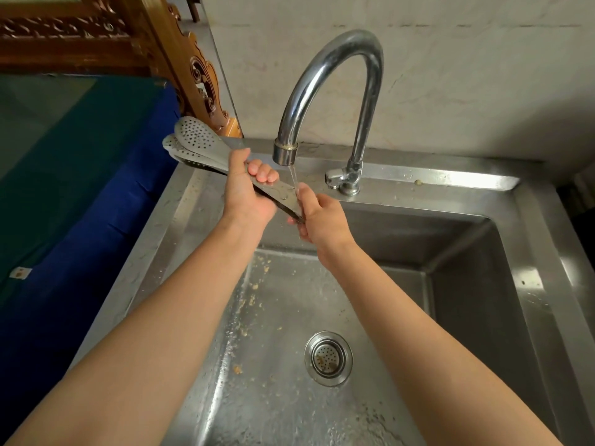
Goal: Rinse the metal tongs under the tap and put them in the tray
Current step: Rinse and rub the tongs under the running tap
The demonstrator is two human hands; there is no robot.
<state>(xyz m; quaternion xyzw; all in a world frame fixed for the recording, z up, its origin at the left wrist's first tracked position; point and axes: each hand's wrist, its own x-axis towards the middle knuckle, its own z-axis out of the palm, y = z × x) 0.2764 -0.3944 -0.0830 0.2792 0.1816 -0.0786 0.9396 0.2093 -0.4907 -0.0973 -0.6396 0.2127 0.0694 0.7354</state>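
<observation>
Rinse step under way — thin stream from the tap (285, 152) hits the hinge end of the tongs (206, 149) over the sink (402, 175). Left hand (244, 194) grips mid-handle, fingers curled round it; right hand (322, 220) pinches the hinge end. Perforated heads point left, dry-looking — next, slide those under the water. No tray in view.

No text, brand or number can be read. The only label-like thing is a small pale tag (20, 272) on the blue cloth (96, 220), well left of and below the left hand (248, 194); its brownish mark is too small to make out.
</observation>
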